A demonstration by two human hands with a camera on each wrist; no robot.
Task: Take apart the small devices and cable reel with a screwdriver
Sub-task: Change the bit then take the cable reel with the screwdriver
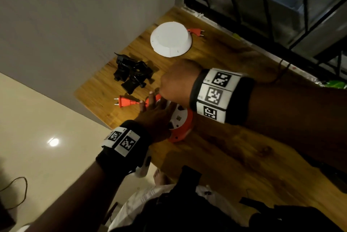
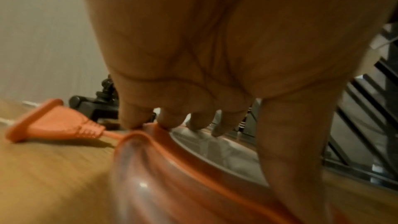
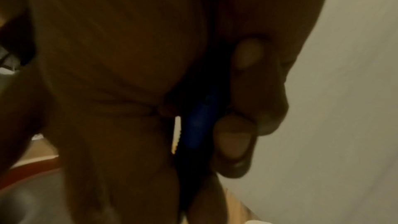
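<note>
The orange plug [image 1: 125, 101] is seen lying flat on the wooden surface [image 1: 234, 147], at about 9 o'clock from the cable reel [image 1: 181, 122]. A pile of black parts [image 1: 132, 73] is found just past it, at 11 o'clock from the reel. The orange and white reel is held down near the front edge of the surface by the left hand [image 1: 156, 117]. Its fingers [image 2: 133, 117] are spread over the top, with the tips bent onto the orange rim. A white round cover [image 1: 170, 39] is placed farther away at 12 o'clock, with a second orange plug [image 1: 196, 32] just beside it. The right hand [image 1: 178, 81] is held above the reel. Its fingers [image 3: 234, 142] are curled round a blue screwdriver [image 3: 199, 122]. The tip is hidden.
</note>
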